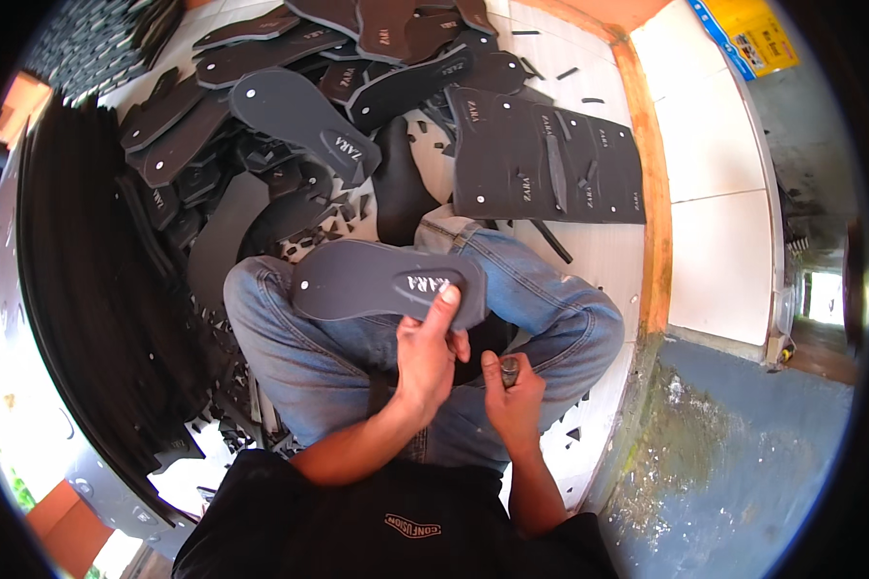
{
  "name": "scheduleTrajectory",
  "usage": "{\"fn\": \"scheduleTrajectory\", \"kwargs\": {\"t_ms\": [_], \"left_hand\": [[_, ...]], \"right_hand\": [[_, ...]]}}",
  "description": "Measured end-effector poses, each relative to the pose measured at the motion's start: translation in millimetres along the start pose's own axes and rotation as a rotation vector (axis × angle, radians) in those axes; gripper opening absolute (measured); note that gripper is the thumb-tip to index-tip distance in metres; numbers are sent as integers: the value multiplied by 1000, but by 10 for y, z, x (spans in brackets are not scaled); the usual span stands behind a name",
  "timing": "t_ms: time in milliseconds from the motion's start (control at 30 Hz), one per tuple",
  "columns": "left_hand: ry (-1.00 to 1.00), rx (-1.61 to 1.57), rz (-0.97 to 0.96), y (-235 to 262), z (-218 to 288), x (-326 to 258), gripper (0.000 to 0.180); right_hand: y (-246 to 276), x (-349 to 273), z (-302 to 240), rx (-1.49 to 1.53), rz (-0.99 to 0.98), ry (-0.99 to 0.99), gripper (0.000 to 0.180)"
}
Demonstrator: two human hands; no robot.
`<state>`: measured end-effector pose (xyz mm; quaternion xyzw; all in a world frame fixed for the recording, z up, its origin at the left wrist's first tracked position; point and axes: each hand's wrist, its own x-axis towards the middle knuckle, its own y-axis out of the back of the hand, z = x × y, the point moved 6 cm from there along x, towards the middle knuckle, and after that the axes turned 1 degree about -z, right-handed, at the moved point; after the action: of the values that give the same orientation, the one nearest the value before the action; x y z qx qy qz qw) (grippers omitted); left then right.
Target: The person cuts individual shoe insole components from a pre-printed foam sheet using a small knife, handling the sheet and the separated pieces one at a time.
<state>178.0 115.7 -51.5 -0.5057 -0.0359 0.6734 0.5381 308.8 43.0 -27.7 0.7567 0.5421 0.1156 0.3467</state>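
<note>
One dark grey foam sandal sole (381, 280) is what I have in hand here, lying flat across my jeans-clad knees (550, 309), above my lap. My left hand (423, 357) pinches its heel end, thumb on top beside the pale printed logo, the other fingers curled under the edge, so those fingers are clamped on the sole. My right hand (514, 396) sits lower, near my right thigh, fist closed around a small dark punch-like tool (509, 370); I can't make out its tip.

I judge the sole light, springy and a little floppy, not fragile and not slippery; a pinch at the heel edge seems enough, though the far end may droop.

Its long axis runs nearly left to right, toe end with a small pale dot pointing to my left, heel to the right. More cut soles (299, 121) and a punched-out foam sheet (550, 159) lie on the white tiled floor (714, 145) ahead.
</note>
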Motion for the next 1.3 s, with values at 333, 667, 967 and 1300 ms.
{"fn": "scheduleTrajectory", "kwargs": {"t_ms": [333,667,967,1300], "left_hand": [[-24,-39,35,-60,134,305,16],[-20,-38,-10,19,122,276,15],[-88,12,-36,95,193,162,12],[-54,139,-60,250,28,-127,20]], "right_hand": [[-120,92,-31,-199,-18,7,38],[-302,162,-29,-230,19,26,34],[-359,396,-298,-243,35,170,28],[-325,716,-476,-151,-92,150,23]]}}
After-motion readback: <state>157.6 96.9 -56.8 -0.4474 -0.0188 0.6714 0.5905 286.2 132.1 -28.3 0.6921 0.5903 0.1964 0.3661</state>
